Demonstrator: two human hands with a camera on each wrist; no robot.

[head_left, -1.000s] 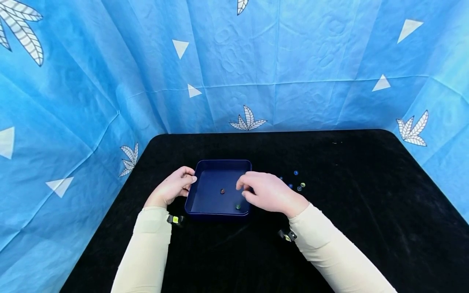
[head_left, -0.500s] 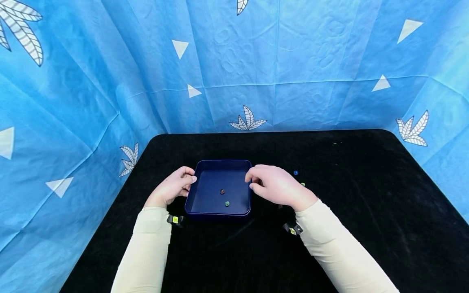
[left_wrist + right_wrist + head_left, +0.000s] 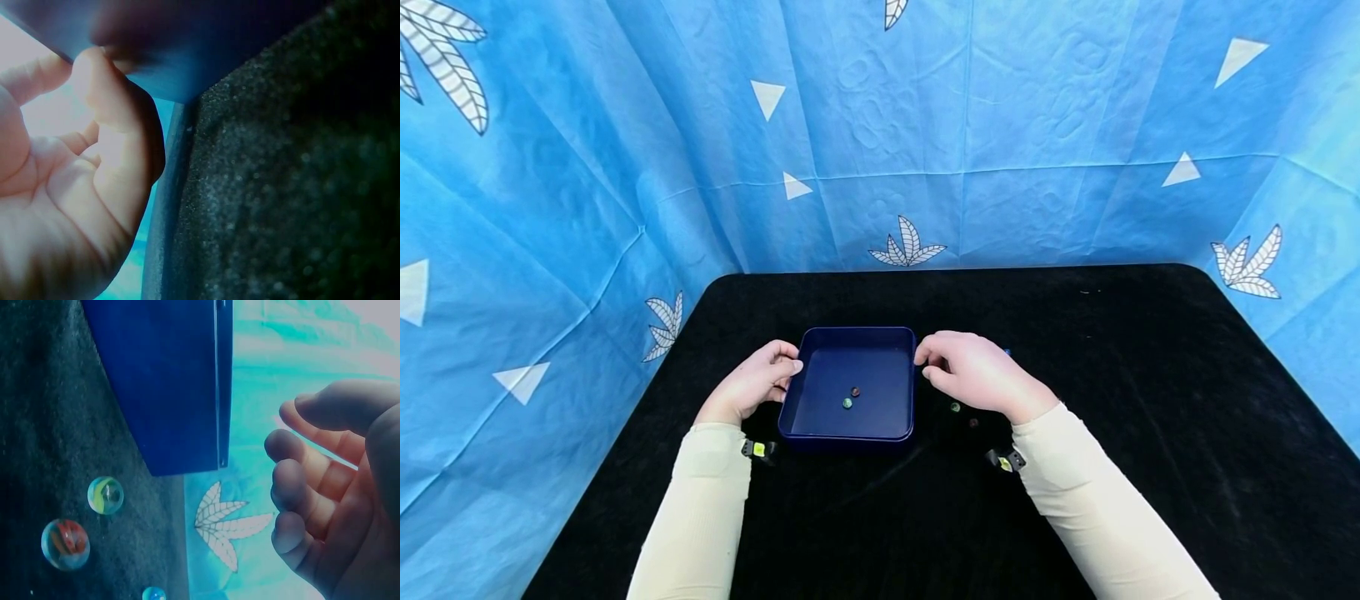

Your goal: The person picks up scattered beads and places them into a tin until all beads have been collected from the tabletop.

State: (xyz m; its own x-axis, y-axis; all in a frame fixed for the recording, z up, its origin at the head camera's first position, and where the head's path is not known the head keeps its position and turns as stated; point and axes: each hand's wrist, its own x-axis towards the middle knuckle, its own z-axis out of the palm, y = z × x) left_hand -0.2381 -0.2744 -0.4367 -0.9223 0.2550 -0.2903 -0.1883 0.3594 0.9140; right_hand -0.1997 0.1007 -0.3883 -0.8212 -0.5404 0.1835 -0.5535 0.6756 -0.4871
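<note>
The left hand (image 3: 751,385) grips the left wall of a dark blue tray (image 3: 853,438); a thumb and finger also meet the tray (image 3: 187,56) in the left wrist view. Inside the tray lie a green marble (image 3: 847,403) and a reddish marble (image 3: 855,392), close together. Just beyond the tray's right wall, the right hand (image 3: 985,375) hovers with fingers loosely bent. Its wrist view shows nothing between thumb and fingers. Under and beside that hand, a green marble (image 3: 955,407) and a reddish one (image 3: 973,423) rest on the black cloth.
A blue marble (image 3: 1007,352) shows behind the right hand, partly hidden by it. Black cloth (image 3: 1150,400) covers the table. A blue patterned curtain (image 3: 1037,108) hangs behind and at both sides.
My right hand has moved right, from over the tray to beyond its right wall. The green marble in the tray has rolled left and back toward the reddish one. The left hand has stayed put.
</note>
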